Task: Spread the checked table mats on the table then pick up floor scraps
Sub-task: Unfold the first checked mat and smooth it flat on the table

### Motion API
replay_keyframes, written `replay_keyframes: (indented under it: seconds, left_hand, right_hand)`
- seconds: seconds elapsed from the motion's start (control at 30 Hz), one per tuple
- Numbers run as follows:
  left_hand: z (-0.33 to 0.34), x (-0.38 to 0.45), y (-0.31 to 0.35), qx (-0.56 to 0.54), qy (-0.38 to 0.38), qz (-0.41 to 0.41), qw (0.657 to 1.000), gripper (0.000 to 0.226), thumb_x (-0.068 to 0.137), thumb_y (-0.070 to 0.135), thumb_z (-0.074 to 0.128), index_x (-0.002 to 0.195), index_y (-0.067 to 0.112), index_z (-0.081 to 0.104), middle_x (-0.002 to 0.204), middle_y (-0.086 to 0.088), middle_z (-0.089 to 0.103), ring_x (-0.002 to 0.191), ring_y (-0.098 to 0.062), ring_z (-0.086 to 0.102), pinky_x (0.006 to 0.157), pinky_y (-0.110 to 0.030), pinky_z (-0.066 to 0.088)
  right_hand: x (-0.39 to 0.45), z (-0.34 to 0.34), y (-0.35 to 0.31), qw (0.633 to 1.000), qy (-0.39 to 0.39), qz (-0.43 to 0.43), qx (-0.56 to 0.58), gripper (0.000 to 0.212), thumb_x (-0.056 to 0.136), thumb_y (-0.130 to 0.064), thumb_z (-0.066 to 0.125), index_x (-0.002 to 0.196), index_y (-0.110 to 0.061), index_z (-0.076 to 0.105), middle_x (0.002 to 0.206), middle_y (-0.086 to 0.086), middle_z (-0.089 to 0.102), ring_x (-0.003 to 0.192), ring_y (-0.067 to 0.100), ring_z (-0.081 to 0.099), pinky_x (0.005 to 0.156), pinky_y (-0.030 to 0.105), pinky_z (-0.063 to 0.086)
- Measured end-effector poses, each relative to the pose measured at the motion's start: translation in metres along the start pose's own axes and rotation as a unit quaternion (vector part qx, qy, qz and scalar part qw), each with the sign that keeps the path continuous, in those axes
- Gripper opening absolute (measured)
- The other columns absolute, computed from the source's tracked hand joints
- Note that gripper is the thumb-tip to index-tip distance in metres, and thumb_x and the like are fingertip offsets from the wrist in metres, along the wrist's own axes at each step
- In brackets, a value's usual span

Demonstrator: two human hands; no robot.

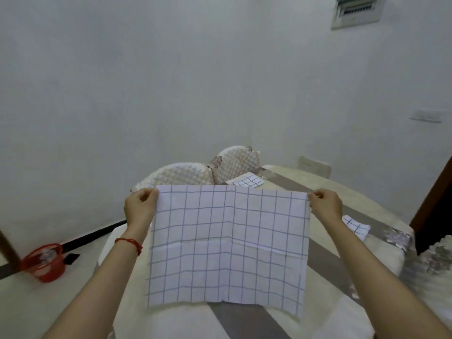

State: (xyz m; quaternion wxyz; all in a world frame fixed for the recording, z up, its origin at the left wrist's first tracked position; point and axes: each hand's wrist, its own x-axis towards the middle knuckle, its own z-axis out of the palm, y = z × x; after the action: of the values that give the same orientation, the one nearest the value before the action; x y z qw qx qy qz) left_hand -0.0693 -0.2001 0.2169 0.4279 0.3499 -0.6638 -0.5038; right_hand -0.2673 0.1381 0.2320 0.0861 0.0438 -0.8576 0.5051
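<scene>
A white table mat with a blue check (227,248) hangs unfolded in the air in front of me, over the table (325,194). My left hand (140,206) pinches its top left corner and my right hand (325,205) pinches its top right corner. Fold creases cross the mat. A folded checked mat (248,180) lies at the far end of the table. Another folded checked mat (355,226) lies on the table to the right, partly behind my right arm.
The table wears a cream and grey striped cloth with a floral border (401,238). Two quilted chair backs (186,176) stand at its far left side. A red basket (44,261) sits on the floor at the left, by the wall.
</scene>
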Motion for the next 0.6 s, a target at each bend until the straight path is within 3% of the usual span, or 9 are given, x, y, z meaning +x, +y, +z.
replay_keyframes:
  seconds: [0.13,0.23,0.3,0.47,0.6]
  left_hand:
    - [0.004,-0.019,0.014,0.009,0.045,0.03,0.999,0.013,0.083,0.016,0.059,0.072,0.01,0.064,0.075,-0.01,0.061,0.073,-0.02,0.052,0.071,-0.034,0.043]
    - [0.002,-0.04,0.019,0.003,0.069,0.033,0.997,0.011,0.084,0.014,0.06,0.076,0.009,0.064,0.077,-0.009,0.062,0.075,-0.019,0.053,0.072,-0.034,0.043]
    - [0.0,-0.062,0.017,-0.002,0.09,0.031,0.995,0.009,0.086,0.013,0.059,0.081,0.008,0.065,0.081,-0.008,0.062,0.078,-0.018,0.054,0.075,-0.034,0.044]
    - [-0.003,-0.143,0.004,-0.024,0.13,0.027,0.991,0.01,0.087,0.009,0.058,0.089,0.003,0.065,0.077,-0.006,0.06,0.069,-0.013,0.053,0.068,-0.028,0.047]
    - [-0.005,-0.201,-0.028,-0.032,0.134,-0.005,0.99,0.003,0.085,0.01,0.062,0.087,0.011,0.064,0.082,-0.008,0.059,0.073,-0.016,0.053,0.061,-0.021,0.049]
  right_hand:
    - [0.024,-0.008,0.004,0.999,-0.021,-0.02,0.032,0.017,0.089,-0.014,0.051,0.081,-0.006,0.064,0.074,0.012,0.062,0.07,0.03,0.06,0.069,0.037,0.052]
    - [0.038,-0.019,0.013,0.99,-0.047,-0.031,0.133,0.015,0.09,-0.009,0.052,0.086,-0.001,0.064,0.067,0.013,0.06,0.05,0.02,0.056,0.048,0.025,0.05]
    - [0.044,-0.028,0.026,0.974,-0.077,-0.04,0.21,0.015,0.09,-0.007,0.052,0.081,-0.004,0.063,0.067,0.013,0.06,0.043,0.01,0.057,0.043,0.016,0.049]
    - [0.04,-0.049,0.082,0.951,-0.115,-0.022,0.287,0.023,0.093,-0.01,0.05,0.075,-0.018,0.061,0.059,-0.008,0.07,0.045,0.004,0.062,0.045,0.013,0.05]
    - [0.028,-0.064,0.132,0.941,-0.134,0.029,0.31,0.017,0.094,-0.008,0.048,0.081,-0.013,0.059,0.063,-0.015,0.071,0.048,0.005,0.065,0.048,0.014,0.053]
